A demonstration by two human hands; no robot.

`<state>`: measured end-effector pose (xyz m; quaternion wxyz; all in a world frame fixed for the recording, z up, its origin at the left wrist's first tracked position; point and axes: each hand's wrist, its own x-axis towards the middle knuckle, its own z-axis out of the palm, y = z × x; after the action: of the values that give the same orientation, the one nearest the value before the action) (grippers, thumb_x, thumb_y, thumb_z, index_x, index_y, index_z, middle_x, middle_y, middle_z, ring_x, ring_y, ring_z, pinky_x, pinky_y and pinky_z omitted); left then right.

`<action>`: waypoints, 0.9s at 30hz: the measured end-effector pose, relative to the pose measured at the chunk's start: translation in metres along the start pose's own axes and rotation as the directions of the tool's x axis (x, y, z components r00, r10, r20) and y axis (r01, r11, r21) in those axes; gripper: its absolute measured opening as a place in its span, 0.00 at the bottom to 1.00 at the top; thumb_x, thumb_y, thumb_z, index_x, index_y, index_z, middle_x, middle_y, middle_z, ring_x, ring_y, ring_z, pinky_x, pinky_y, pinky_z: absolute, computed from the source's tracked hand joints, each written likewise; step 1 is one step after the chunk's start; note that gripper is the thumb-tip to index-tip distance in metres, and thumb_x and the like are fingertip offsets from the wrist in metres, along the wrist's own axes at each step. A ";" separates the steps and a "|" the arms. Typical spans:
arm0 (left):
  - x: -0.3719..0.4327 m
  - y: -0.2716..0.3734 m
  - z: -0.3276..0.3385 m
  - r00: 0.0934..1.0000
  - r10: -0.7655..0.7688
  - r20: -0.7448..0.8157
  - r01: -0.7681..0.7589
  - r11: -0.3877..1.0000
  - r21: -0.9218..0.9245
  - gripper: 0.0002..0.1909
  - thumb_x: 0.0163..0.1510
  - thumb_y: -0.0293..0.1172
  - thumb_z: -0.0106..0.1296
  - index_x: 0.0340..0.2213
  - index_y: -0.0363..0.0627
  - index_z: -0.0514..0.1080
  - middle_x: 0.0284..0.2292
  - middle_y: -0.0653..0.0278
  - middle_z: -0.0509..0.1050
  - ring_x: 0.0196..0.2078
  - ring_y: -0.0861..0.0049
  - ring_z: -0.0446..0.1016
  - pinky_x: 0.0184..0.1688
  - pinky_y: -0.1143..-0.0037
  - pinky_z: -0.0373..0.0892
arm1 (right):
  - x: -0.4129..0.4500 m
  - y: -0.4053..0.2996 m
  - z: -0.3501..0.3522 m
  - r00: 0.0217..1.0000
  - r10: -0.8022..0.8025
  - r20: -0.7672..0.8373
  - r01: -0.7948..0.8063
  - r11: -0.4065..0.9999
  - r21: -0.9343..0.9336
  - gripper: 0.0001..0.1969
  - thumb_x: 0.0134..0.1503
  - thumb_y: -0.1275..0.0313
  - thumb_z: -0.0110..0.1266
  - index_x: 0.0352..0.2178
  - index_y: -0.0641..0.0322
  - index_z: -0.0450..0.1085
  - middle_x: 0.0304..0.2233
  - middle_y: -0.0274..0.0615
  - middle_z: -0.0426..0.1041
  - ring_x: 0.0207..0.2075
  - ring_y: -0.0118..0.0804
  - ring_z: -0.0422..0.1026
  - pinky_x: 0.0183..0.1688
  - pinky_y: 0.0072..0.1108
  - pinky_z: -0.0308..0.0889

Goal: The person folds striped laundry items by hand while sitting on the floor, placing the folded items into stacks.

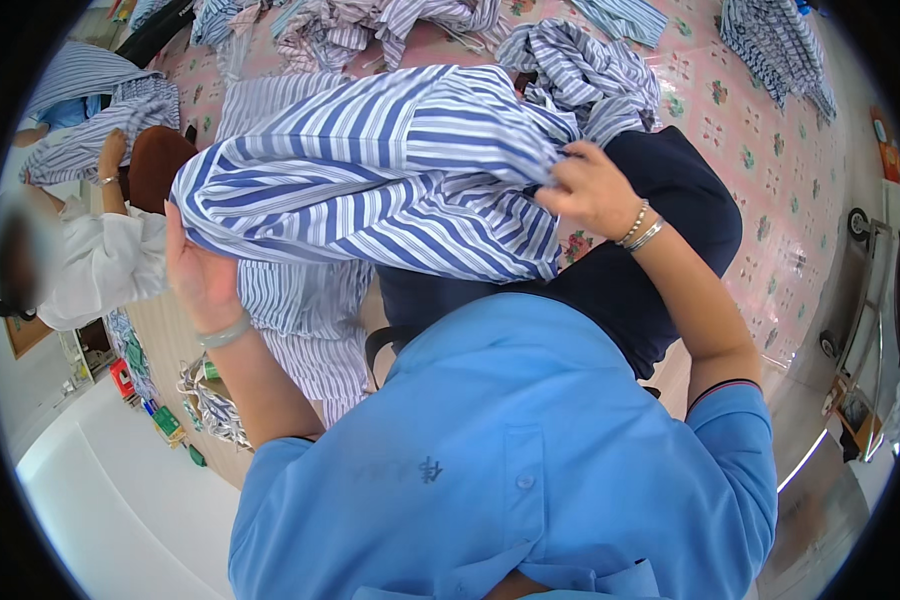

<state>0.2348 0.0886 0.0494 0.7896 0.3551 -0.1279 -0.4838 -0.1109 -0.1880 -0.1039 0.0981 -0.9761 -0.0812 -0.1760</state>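
Observation:
A blue-and-white striped garment point(360, 172) is stretched across the lap, its cloth bunched in long folds. At its left end my left hand point(202, 277) supports the rounded edge, with the palm facing up and the fingers partly under the fabric. My right hand point(589, 191) pinches the cloth at the right end, where the fabric is slightly blurred. Below the garment, more striped cloth point(304, 296) hangs beside the left thigh. Dark trousers point(675, 187) cover the legs.
Piles of striped garments point(570, 67) lie on a pink patterned cover point(765, 195). At the left, a co-worker in white point(105, 262) handles striped cloth point(82, 142). A box of cloth strips point(217, 405) stands at lower left. A wheeled metal cart point(862, 322) is at the right.

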 end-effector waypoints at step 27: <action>-0.001 -0.001 0.019 0.994 0.082 -0.069 -0.073 0.990 0.121 0.18 0.59 0.35 0.33 0.45 0.35 0.63 0.45 0.53 0.68 0.49 0.66 0.66 0.53 0.64 0.60 | 0.027 -0.003 0.067 0.946 0.317 -0.062 -0.309 0.945 0.106 0.07 0.41 0.67 0.55 0.26 0.53 0.72 0.31 0.33 0.65 0.42 0.33 0.63 0.54 0.41 0.47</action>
<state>0.2234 0.0808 0.0626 0.7896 0.4136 -0.1410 -0.4309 -0.0644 -0.1665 -0.1555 0.1742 -0.9632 0.0705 -0.1923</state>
